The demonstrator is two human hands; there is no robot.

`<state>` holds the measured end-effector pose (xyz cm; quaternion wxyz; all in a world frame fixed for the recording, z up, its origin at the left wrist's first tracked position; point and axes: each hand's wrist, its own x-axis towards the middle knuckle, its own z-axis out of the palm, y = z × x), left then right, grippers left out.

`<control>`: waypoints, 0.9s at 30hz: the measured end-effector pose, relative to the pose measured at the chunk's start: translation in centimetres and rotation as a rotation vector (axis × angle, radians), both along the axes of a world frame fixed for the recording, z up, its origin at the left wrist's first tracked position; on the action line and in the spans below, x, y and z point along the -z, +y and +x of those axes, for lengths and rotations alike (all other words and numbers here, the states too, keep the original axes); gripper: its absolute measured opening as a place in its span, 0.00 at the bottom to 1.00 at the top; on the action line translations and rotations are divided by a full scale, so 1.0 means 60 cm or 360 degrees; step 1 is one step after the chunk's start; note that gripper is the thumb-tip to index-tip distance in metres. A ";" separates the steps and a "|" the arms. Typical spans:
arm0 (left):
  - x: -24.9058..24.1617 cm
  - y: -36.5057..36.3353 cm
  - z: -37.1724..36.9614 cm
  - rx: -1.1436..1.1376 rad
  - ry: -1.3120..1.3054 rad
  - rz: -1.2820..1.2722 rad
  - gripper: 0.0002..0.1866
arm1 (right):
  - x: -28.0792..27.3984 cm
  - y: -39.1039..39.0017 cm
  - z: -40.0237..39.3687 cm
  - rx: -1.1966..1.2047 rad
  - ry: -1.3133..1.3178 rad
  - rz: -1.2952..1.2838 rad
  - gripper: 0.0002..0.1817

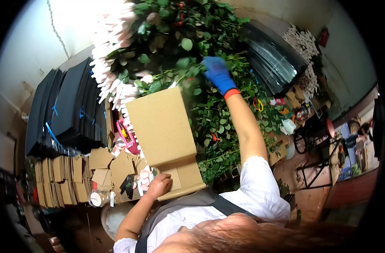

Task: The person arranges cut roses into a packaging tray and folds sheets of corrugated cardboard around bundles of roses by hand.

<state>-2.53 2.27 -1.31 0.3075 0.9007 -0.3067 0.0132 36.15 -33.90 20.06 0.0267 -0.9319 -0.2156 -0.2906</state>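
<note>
My right hand (217,75), in a blue glove with an orange cuff, reaches over the pile of leafy rose stems (217,122). Its fingers close around a leafy rose stem (169,76) that runs left, partly blurred. My bare left hand (161,185) has its fingers curled at the left edge of the corrugated cardboard (161,124), low near my body. The ribbed panel stands raised, with a smooth folded part in front of it. Many roses with pale wrapped heads (112,55) lie to the upper left, their leaves and stems stretching right.
Stacks of black sheets (70,105) tied with blue string stand at left, above rows of folded cardboard pieces (60,179). A pink tool (127,137), loose pale petals (145,177) and a jar (99,198) lie nearby. Yellow-handled scissors (258,104) and plastic-wrapped dark sheets (272,57) are at right.
</note>
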 end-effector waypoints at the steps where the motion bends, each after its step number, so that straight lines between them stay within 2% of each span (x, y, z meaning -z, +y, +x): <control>1: 0.000 0.000 -0.001 -0.0004 0.0001 0.0006 0.06 | -0.012 -0.022 0.004 0.0027 -0.0410 -0.0009 0.09; 2: -0.003 0.001 -0.001 0.0004 -0.0010 0.0003 0.06 | -0.050 -0.030 -0.011 0.0270 -0.0164 0.0052 0.12; 3: -0.006 0.002 0.000 0.0020 -0.0019 0.0000 0.06 | -0.055 -0.061 0.004 0.0531 -0.0068 -0.0059 0.14; 5: -0.005 0.001 -0.002 0.0005 -0.0008 -0.0043 0.06 | -0.088 -0.087 -0.037 0.0636 -0.0054 0.0081 0.20; 6: -0.004 0.003 -0.004 -0.0002 -0.0011 -0.0048 0.06 | -0.092 -0.103 -0.055 0.0262 -0.0506 0.0102 0.24; 9: 0.007 0.003 -0.006 -0.0034 0.0020 -0.0018 0.06 | -0.090 -0.095 -0.129 0.0147 -0.0534 0.0117 0.25; 10: 0.012 0.007 0.000 0.0045 -0.0155 0.0023 0.05 | -0.092 -0.086 -0.159 -0.0018 -0.0558 0.0236 0.26; 12: 0.019 0.008 0.000 0.0020 -0.0135 0.0046 0.04 | -0.099 -0.048 -0.226 -0.0342 -0.0594 0.0485 0.28; 13: 0.020 0.008 -0.001 0.0012 -0.0114 0.0042 0.04 | -0.102 -0.032 -0.267 -0.0412 -0.0521 0.0435 0.29; 14: 0.023 0.013 0.000 0.0047 -0.0055 0.0076 0.09 | -0.097 -0.019 -0.310 -0.0483 -0.0450 0.0385 0.30; 15: 0.015 0.015 -0.001 0.0008 0.0042 0.0049 0.12 | -0.071 -0.012 -0.351 -0.0357 -0.0141 0.0303 0.31; 16: 0.001 0.013 -0.004 -0.0024 0.0139 0.0023 0.15 | -0.072 0.013 -0.391 -0.0732 -0.0114 0.0454 0.33; 17: -0.006 0.013 -0.006 -0.0046 0.0237 -0.0002 0.18 | -0.051 0.022 -0.431 -0.0735 0.0318 0.0412 0.28; 18: 0.000 0.013 -0.009 -0.0119 0.0280 -0.0027 0.30 | -0.030 0.042 -0.461 -0.0890 0.0595 0.0444 0.29; 19: -0.003 0.012 -0.009 -0.0166 0.0306 -0.0153 0.34 | 0.004 0.042 -0.495 -0.0780 0.1078 0.0311 0.30; 21: -0.012 0.010 -0.014 -0.0268 0.0367 -0.0401 0.43 | 0.085 0.039 -0.531 -0.0678 0.1634 -0.0023 0.22; 22: -0.007 0.020 -0.015 -0.0256 0.0593 -0.0336 0.56 | 0.110 0.040 -0.539 -0.0609 0.1871 -0.0193 0.20; 23: 0.013 0.024 -0.013 -0.0232 0.0558 -0.0285 0.65 | 0.141 0.035 -0.546 -0.0616 0.1979 -0.0317 0.21; 25: -0.009 0.016 -0.012 -0.0260 0.0705 -0.0385 0.51 | 0.236 0.026 -0.555 -0.0498 0.2146 -0.0410 0.23; 27: 0.007 0.023 -0.010 -0.0094 0.0525 -0.0185 0.35 | 0.255 0.037 -0.560 -0.0464 0.2297 -0.0452 0.24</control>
